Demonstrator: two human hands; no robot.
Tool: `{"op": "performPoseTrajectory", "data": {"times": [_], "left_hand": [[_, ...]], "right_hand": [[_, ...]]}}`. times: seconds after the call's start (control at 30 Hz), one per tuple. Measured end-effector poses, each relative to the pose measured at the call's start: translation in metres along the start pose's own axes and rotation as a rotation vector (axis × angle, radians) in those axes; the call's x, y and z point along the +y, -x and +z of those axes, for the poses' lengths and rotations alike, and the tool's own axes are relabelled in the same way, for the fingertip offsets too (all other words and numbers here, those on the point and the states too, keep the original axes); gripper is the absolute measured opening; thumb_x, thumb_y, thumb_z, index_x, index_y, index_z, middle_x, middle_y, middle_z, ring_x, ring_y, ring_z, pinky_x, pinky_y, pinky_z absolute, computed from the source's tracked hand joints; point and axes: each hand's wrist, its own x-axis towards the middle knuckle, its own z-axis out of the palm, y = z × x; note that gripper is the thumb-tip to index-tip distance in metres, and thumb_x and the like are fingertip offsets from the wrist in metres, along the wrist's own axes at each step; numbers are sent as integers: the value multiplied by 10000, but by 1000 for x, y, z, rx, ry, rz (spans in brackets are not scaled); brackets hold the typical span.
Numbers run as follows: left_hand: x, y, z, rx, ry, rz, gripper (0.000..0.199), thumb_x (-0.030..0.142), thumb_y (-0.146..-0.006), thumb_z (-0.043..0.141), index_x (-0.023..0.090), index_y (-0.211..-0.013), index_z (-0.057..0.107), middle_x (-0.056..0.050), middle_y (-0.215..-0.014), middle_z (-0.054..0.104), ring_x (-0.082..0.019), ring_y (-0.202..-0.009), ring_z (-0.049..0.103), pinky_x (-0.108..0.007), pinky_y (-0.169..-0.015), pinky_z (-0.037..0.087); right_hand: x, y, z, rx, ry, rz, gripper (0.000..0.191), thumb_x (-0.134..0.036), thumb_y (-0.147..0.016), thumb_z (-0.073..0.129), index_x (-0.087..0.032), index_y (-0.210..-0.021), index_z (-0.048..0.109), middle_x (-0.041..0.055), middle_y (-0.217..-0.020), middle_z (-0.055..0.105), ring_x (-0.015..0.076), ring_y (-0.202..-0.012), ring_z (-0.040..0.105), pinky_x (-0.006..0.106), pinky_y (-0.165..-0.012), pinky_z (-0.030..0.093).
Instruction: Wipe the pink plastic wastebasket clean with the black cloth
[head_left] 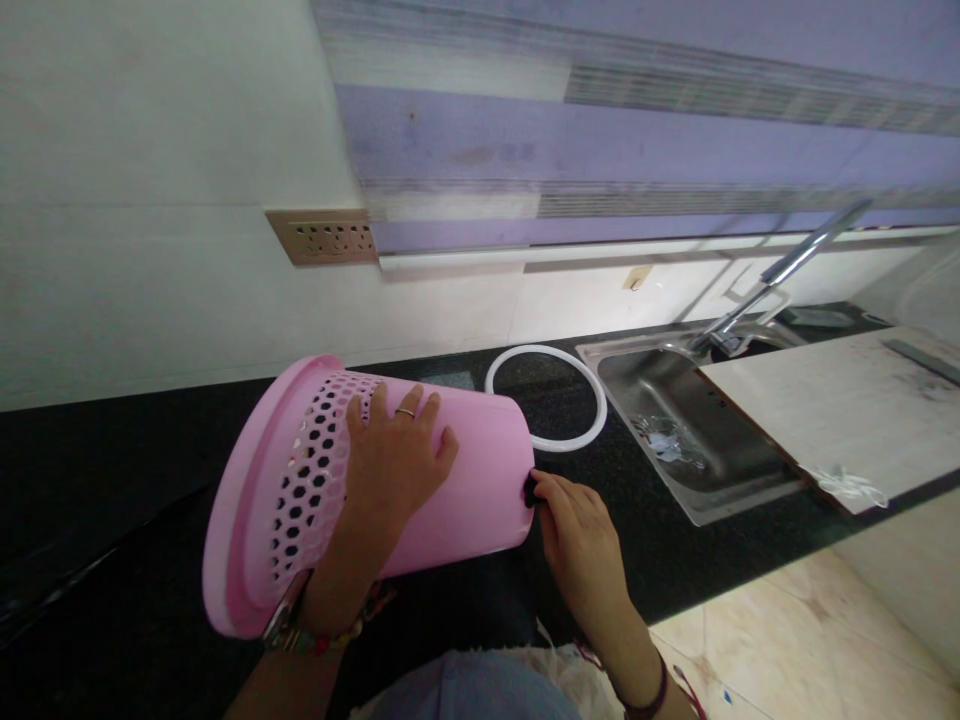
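Observation:
A pink plastic waste bin [470, 465] with a band of hexagonal holes lies on its side on the black countertop, its wide rim to the left. My left hand [390, 455] rests on its upper side with the fingers spread; a ring and a beaded bracelet are on that arm. At the narrow base end, my right hand [581, 530] is closed, thumb and finger pinching a small black object [531, 488] against the bin's edge. What kind of object it is, I cannot make out. Just behind the base lies a white plastic ring [602, 400], flat on the counter.
A steel sink [720, 480] with a tall faucet [780, 270] is to the right, clear plastic wrapping [664, 440] inside. A pale board [847, 400] partly covers it, bearing a white cord bundle [847, 487]. Wall sockets [330, 238] and a purple blind [637, 150] are behind.

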Motion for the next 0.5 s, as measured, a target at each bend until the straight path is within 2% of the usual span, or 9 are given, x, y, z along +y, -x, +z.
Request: {"op": "performPoseTrajectory", "data": {"times": [0.5], "left_hand": [[1, 0, -2, -16, 7, -4, 436, 332, -839, 357, 154, -1173, 573, -108, -1251, 569, -401, -1201, 383, -599, -973, 253]], "right_hand": [[-1, 1, -2, -13, -24, 18, 256, -42, -851, 342, -169, -841, 564, 72, -905, 701, 169, -829, 639, 299, -718, 444]]}}
